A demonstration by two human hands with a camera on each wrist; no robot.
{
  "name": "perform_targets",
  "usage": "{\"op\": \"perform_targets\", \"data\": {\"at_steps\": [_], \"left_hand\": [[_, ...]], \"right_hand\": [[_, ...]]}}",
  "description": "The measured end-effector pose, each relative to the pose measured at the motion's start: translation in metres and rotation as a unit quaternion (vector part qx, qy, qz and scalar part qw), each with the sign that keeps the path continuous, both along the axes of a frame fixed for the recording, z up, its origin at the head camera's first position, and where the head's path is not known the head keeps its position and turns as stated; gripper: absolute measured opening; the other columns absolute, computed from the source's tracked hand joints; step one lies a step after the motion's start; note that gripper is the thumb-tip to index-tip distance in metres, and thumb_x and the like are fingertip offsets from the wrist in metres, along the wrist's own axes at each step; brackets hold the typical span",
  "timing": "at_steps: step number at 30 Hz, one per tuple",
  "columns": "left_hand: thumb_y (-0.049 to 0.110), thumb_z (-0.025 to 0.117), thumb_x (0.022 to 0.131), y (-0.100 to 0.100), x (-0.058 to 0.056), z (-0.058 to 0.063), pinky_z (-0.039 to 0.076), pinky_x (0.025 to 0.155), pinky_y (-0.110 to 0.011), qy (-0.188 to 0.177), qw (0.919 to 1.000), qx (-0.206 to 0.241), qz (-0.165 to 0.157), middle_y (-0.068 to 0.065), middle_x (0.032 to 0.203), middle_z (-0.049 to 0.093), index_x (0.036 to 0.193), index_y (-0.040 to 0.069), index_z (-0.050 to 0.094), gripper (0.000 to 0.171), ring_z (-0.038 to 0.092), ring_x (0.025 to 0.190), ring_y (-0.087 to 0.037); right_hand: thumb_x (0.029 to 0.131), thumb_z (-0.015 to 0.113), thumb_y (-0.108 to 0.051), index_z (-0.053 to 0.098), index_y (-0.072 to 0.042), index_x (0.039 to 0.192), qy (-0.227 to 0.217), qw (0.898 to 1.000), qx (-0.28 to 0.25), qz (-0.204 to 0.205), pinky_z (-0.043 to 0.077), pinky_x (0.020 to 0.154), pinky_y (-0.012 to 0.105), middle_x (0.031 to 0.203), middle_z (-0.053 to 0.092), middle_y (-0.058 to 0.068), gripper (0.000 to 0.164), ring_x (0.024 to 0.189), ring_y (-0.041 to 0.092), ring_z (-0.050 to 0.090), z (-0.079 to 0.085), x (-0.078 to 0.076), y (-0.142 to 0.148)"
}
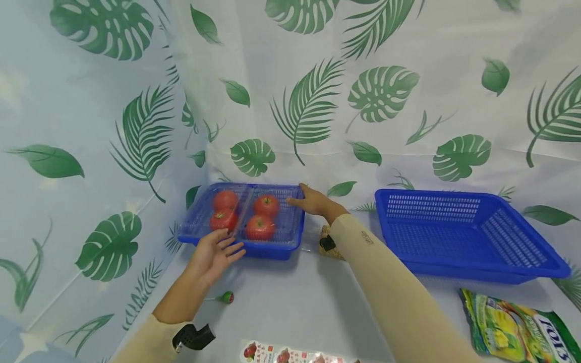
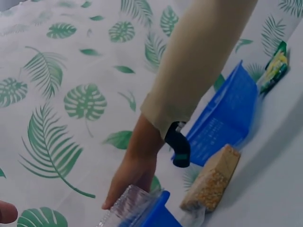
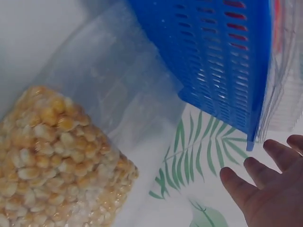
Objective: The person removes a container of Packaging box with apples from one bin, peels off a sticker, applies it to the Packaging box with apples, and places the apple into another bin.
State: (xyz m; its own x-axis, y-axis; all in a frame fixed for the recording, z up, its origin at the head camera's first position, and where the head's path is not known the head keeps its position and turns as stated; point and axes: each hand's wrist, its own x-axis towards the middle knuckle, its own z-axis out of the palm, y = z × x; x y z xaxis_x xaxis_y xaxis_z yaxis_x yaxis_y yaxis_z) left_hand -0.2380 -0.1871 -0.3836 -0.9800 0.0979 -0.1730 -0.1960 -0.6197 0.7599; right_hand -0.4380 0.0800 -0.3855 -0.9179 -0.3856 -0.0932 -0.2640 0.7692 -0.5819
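While a plain white tabletop [image 1: 290,307] is running under everything, a white leaf-print cloth wall [image 1: 254,55] is closing off the back and a pale blue leaf-print wall [image 1: 41,212] the left side.

Main item: four red apples [image 1: 260,228] are sitting 2+2 under clear rigid plastic packaging [image 1: 247,201] (can't tell if 1 pack or 2), all in the left-hand blue rectangular plastic mesh basket [image 1: 268,250], back-left corner area. Pkg edge is standing proud of the rim on the R side.

L hand [image 1: 213,258] is hovering at the near rim, palm turned up, fingers spread; contact unclear. R hand [image 1: 315,201] is reaching to the far right corner of basket + pkg, fingers loosely apart, tips right by the rim; can't tell if touching.

Edges/room: left-hand basket is backing up close to the rear wall. Gap btwn it and the second, larger blue plastic mesh basket [image 1: 454,275] on the right is partly taken by a clear plastic bag of yellow corn kernels [image 3: 57,165], under the R forearm. R sleeve, beige cloth [image 1: 381,267], is crossing the table diagonally. White surface is showing in front of the left-hand basket, w/ a green-and-red wrapped lollipop [image 1: 228,297] lying below L hand. Strip of fruit-print stickers [image 1: 295,354] is lying at bottom of view; green-and-yellow snack bag [image 1: 513,327] is lying near right, just in front of the second basket.
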Motion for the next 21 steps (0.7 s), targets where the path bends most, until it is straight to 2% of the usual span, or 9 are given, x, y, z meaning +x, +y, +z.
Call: {"op": "perform_targets", "data": {"at_steps": [6,11,14,21], "left_hand": [[0.017,0.041,0.103,-0.001,0.000,0.002,0.019,0.112,-0.056,-0.006,0.9998,-0.011,0.013,-0.027,0.156,-0.012,0.151,0.001,-0.015,0.075,0.006,0.142,-0.048],[0.018,0.043,0.103,0.000,-0.002,0.000,0.022,0.112,-0.056,0.000,0.9997,-0.025,-0.007,-0.027,0.156,-0.012,0.151,0.000,-0.014,0.077,0.009,0.141,-0.050],[0.019,0.043,0.103,0.000,-0.004,0.000,0.022,0.112,-0.055,0.003,0.9996,-0.026,-0.012,-0.027,0.156,-0.012,0.151,-0.001,-0.013,0.076,0.010,0.141,-0.050],[0.019,0.041,0.103,-0.004,-0.006,0.000,0.020,0.112,-0.058,-0.005,0.9998,-0.019,0.004,-0.029,0.156,-0.005,0.151,-0.003,-0.007,0.072,0.014,0.140,-0.050]], "right_hand": [[0.093,0.044,-0.066,0.010,-0.005,0.156,-0.027,1.000,-0.010,-0.007,0.017,0.115,0.051,0.159,0.017,0.018,0.094,0.144,0.037,0.017,-0.007,-0.008,0.001],[0.094,0.045,-0.063,0.017,0.000,0.154,-0.038,0.999,-0.025,-0.006,0.018,0.115,0.051,0.158,0.017,0.020,0.092,0.144,0.037,0.016,-0.010,-0.012,0.002],[0.094,0.052,-0.057,0.026,0.005,0.150,-0.040,0.998,-0.051,-0.011,0.023,0.113,0.051,0.154,0.026,0.023,0.087,0.142,0.038,0.023,-0.006,-0.013,-0.001],[0.089,0.065,-0.039,0.041,0.011,0.140,-0.058,0.991,-0.114,-0.046,0.037,0.106,0.047,0.139,0.048,0.024,0.076,0.130,0.036,0.043,0.000,-0.019,-0.008]]}}
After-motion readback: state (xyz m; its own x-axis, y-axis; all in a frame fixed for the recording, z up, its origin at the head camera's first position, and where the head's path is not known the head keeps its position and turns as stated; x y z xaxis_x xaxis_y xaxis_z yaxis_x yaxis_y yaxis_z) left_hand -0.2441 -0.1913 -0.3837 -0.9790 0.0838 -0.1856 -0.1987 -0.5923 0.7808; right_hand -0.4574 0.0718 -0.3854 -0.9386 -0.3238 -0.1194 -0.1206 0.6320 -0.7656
